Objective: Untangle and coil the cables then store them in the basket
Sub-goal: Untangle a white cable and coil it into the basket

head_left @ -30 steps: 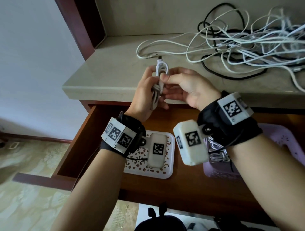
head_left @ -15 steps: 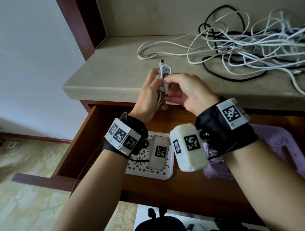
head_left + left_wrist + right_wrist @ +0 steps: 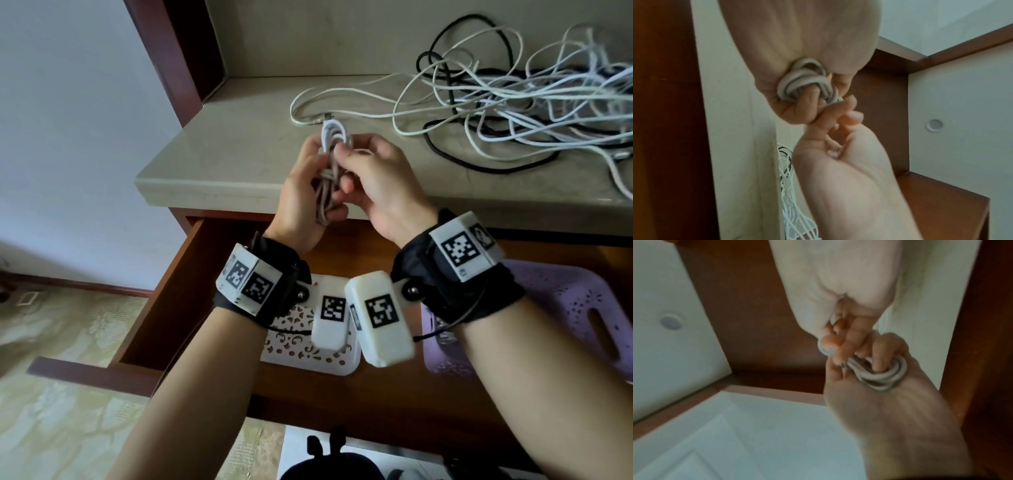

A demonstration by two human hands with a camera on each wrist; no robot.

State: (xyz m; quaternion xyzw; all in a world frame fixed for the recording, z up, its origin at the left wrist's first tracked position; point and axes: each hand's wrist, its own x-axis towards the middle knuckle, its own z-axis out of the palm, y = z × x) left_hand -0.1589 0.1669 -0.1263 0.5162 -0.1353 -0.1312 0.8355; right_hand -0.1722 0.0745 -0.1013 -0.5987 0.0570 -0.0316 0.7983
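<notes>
Here, both hands' grip clamped on coiled cable [image 3: 330, 164], beige countertop [image 3: 239, 150], open wooden drawer [image 3: 185, 294]

A coiled cable [image 3: 330, 164] sits between the two hands — the left hand [image 3: 301, 198] to its left, the right hand [image 3: 380, 185] to its right — above the front edge of the countertop [image 3: 239, 150]. Behind and to the right, a cable tangle [image 3: 513, 99] lies on the countertop. Below, in the open drawer [image 3: 191, 291], a tray [image 3: 301, 356] lies left of a basket [image 3: 582, 308].
</notes>
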